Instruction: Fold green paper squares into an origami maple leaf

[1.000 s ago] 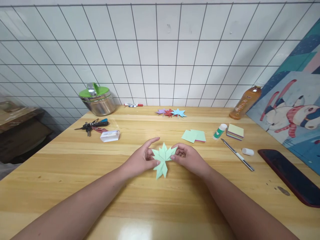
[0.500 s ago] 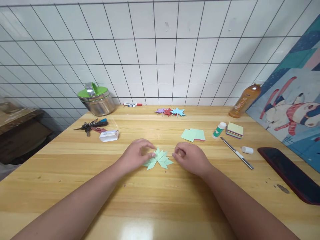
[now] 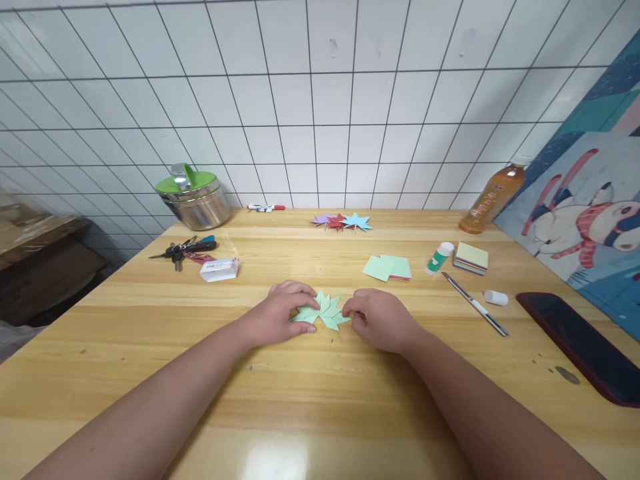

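A pale green folded paper leaf (image 3: pixel 329 312) with pointed lobes lies on the wooden table between my two hands. My left hand (image 3: pixel 280 312) grips its left part, thumb at the near edge and fingers over the far edge, covering some of the paper. My right hand (image 3: pixel 383 319) is closed at the right tip, thumb and forefinger pinching the outermost point. Behind my right hand lie green paper squares (image 3: pixel 379 267), overlapping, with a pink edge showing beneath.
Purple, red and blue paper leaves (image 3: pixel 355 222) lie near the wall. On the right are a glue stick (image 3: pixel 440 258), its cap (image 3: pixel 495 298), a utility knife (image 3: pixel 475 304), a paper stack (image 3: pixel 471 258), a phone (image 3: pixel 580 347) and a bottle (image 3: pixel 493 200). Keys (image 3: pixel 183 251), a small box (image 3: pixel 219 269) and a pot (image 3: pixel 200 203) stand left.
The green leaf has shifted slightly right and turned a little. My left fingers have come down around its left part, and my right fingers have closed on the right tip.
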Action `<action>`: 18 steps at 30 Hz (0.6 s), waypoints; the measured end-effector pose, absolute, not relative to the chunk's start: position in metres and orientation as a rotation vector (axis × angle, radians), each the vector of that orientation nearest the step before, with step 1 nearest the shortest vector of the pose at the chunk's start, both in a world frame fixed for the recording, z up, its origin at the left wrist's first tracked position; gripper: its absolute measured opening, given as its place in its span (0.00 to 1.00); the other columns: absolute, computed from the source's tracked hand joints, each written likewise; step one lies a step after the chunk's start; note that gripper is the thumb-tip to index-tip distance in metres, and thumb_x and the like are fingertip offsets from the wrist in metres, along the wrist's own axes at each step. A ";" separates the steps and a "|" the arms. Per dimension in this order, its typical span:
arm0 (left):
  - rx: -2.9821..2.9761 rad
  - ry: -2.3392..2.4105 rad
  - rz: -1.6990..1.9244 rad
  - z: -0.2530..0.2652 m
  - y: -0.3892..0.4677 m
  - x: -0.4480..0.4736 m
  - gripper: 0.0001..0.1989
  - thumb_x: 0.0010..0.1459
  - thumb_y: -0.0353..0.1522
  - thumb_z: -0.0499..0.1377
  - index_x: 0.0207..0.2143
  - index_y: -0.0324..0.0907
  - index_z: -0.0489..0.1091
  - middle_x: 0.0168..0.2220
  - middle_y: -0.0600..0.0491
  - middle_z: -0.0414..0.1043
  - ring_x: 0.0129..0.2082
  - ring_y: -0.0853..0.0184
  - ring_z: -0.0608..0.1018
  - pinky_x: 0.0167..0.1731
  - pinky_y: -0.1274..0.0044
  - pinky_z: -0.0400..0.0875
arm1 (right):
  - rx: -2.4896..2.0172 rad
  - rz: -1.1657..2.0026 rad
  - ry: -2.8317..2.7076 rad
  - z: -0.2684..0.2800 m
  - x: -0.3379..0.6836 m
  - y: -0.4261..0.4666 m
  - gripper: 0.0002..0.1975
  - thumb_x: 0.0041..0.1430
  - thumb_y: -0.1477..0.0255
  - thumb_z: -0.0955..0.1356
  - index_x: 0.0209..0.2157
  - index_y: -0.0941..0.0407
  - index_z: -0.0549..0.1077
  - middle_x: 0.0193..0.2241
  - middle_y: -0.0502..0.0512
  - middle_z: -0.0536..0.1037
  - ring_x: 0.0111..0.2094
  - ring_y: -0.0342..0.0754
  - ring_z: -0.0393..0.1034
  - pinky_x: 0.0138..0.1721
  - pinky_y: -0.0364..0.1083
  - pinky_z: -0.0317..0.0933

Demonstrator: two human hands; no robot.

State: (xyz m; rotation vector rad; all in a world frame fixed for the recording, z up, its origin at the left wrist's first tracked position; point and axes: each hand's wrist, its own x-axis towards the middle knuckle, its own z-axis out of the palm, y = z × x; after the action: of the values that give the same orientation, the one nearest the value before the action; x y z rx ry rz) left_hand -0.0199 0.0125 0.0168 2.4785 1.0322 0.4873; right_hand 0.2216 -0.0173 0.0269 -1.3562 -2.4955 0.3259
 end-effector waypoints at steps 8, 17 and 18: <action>2.375 1.228 0.596 0.024 0.016 -0.026 0.13 0.45 0.42 0.63 0.33 0.46 0.73 0.38 0.52 0.71 0.42 0.60 0.70 0.45 0.70 0.60 | -1.490 0.274 -2.392 0.023 0.221 -0.015 0.19 0.53 0.79 0.59 0.43 0.51 0.72 0.36 0.52 0.75 0.37 0.45 0.68 0.33 0.42 0.55; 2.368 1.164 0.503 0.018 0.011 -0.019 0.13 0.43 0.40 0.64 0.33 0.46 0.72 0.39 0.53 0.69 0.42 0.61 0.70 0.45 0.71 0.61 | -1.590 0.235 -2.401 0.021 0.220 -0.014 0.18 0.55 0.78 0.58 0.45 0.51 0.70 0.37 0.53 0.74 0.38 0.47 0.68 0.33 0.43 0.54; 2.375 1.134 0.498 0.018 0.010 -0.017 0.13 0.43 0.39 0.64 0.33 0.46 0.72 0.39 0.53 0.69 0.42 0.61 0.70 0.46 0.71 0.60 | -1.572 0.223 -2.403 0.021 0.219 -0.014 0.20 0.54 0.78 0.58 0.47 0.51 0.68 0.37 0.53 0.74 0.38 0.47 0.68 0.33 0.43 0.54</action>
State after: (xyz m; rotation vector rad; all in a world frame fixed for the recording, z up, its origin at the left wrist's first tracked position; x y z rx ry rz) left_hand -0.0172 0.0097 0.0184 2.3745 1.1336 0.4982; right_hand 0.2186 -0.0144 0.0208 -1.5720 -2.4031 0.2230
